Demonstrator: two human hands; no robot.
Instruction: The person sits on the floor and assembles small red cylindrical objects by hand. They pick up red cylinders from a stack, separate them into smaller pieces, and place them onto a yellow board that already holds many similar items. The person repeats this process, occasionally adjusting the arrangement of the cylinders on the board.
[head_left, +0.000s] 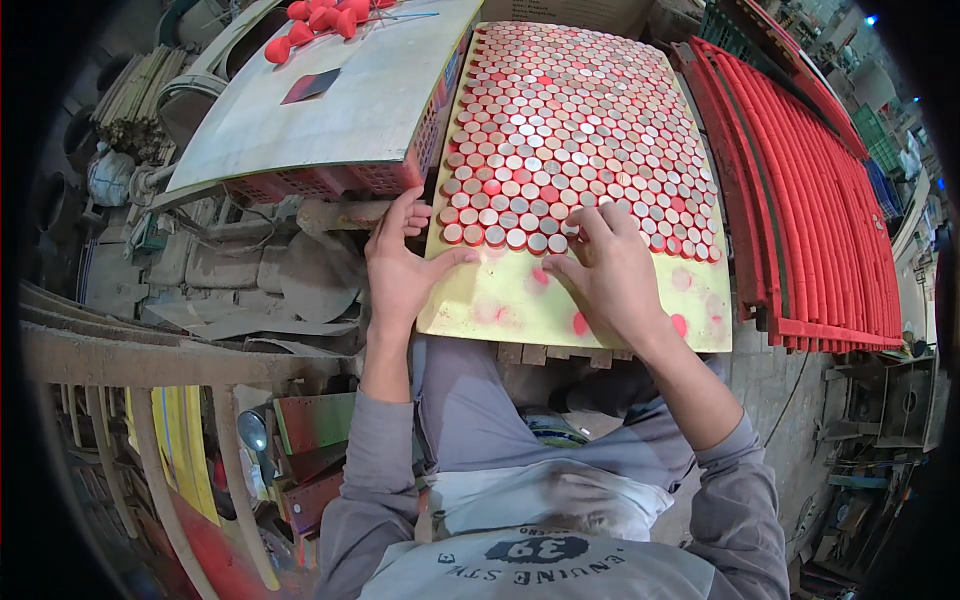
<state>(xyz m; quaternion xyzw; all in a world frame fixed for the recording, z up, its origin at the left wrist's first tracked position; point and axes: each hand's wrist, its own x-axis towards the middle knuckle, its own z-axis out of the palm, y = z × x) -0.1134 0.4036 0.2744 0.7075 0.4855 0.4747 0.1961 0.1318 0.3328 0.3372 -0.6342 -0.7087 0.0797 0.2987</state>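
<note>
Many small round discs (560, 130) with pale, shiny tops and red sides stand packed in rows on a pale yellow board (460, 310). My left hand (400, 255) rests at the board's left edge. Its fingers are loosely bent, its thumb stretches onto the board below the front row, and it holds nothing. Over the front edge of the rows is my right hand (615, 265), with thumb and forefinger closed around a disc (557, 243) in the front row. Its other fingers are curled and partly hide the discs beneath.
Left of the board, a pale panel (300, 130) lies on a red crate (370, 180), bearing several red knobs (320, 20) and a dark square sheet (311, 87). Red slatted panels (810, 200) stand to the right. A wooden railing (180, 355) is at lower left.
</note>
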